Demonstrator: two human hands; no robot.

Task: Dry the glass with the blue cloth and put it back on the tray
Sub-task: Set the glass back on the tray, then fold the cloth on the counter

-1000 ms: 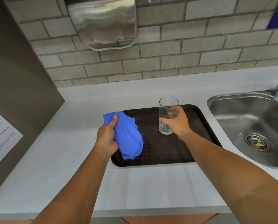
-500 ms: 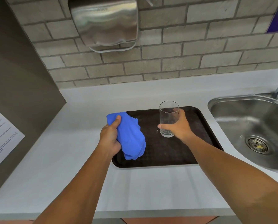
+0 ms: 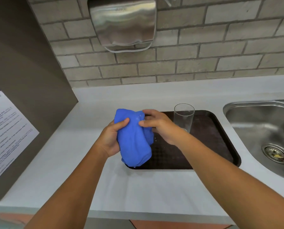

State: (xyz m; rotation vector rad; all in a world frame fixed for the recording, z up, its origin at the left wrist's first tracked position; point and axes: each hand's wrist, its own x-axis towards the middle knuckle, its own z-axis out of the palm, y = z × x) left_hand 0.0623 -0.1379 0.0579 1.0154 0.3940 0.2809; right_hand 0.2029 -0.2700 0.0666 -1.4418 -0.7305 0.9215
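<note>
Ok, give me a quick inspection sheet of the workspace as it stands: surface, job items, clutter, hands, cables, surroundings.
Surface: pale counter, bare in front of the tray.
Job's things: glass upright on the dark tray, no hand on it; blue cloth bunched, held above the tray's left end.
Clutter: nothing seen.
Hands: left hand grips the cloth; right hand pinches its top edge.
Cables: a grey cord loops under the hand dryer.
Surroundings: brick wall, steel sink right, printed notice left.

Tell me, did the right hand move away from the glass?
Yes. The right hand let go of the glass, which stands on the tray, and went left to the blue cloth.
</note>
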